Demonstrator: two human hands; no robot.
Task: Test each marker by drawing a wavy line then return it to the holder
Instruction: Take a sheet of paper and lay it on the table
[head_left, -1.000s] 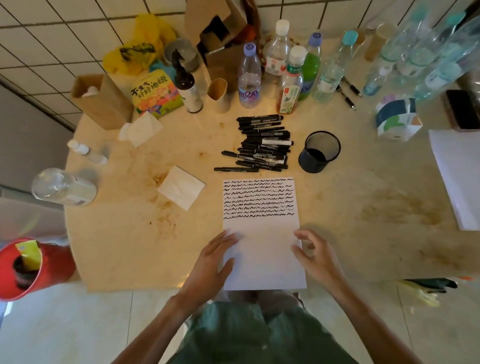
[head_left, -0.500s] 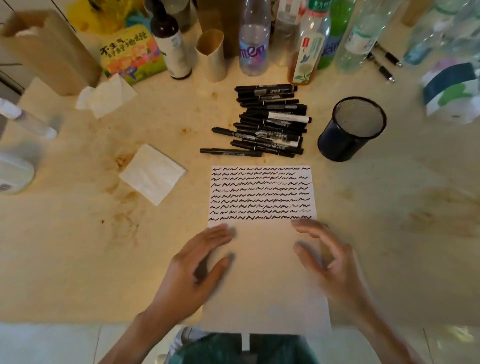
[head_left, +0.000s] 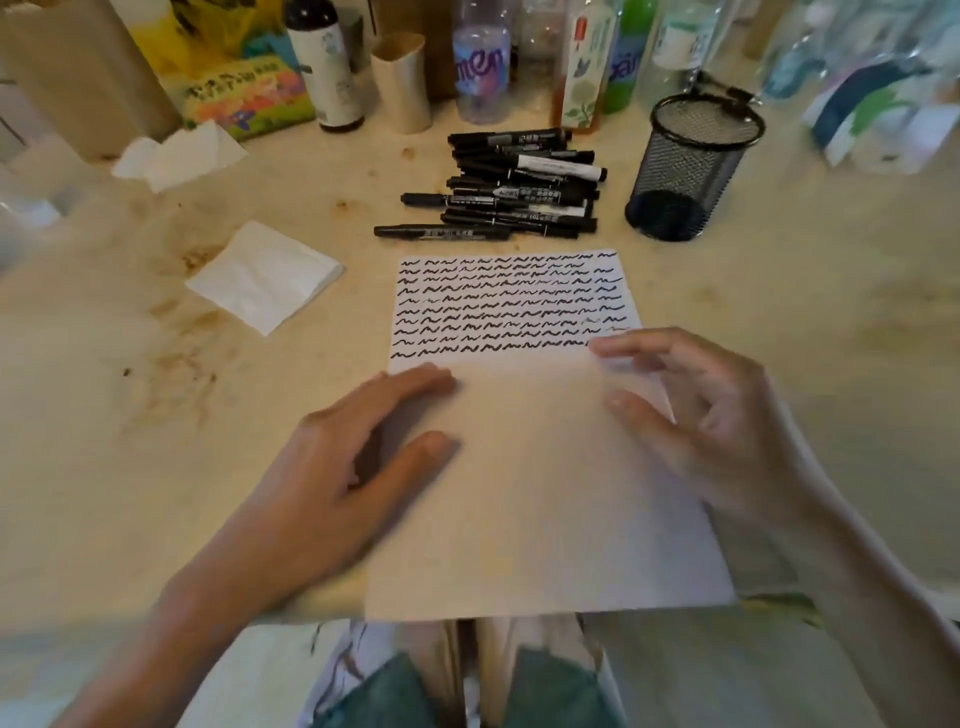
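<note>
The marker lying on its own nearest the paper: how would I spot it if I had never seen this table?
Find the white sheet of paper covered in black wavy lines. Just beyond its far edge lies a pile of black markers. The single black marker lies flat between pile and sheet, reaching further left than the rest.

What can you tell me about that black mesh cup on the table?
The mesh cup is a round pen holder of black wire mesh with a solid rim and dark base. It stands upright on the pale table, right of the marker pile and beyond the paper's far right corner. It looks empty; neither hand touches it.
</note>
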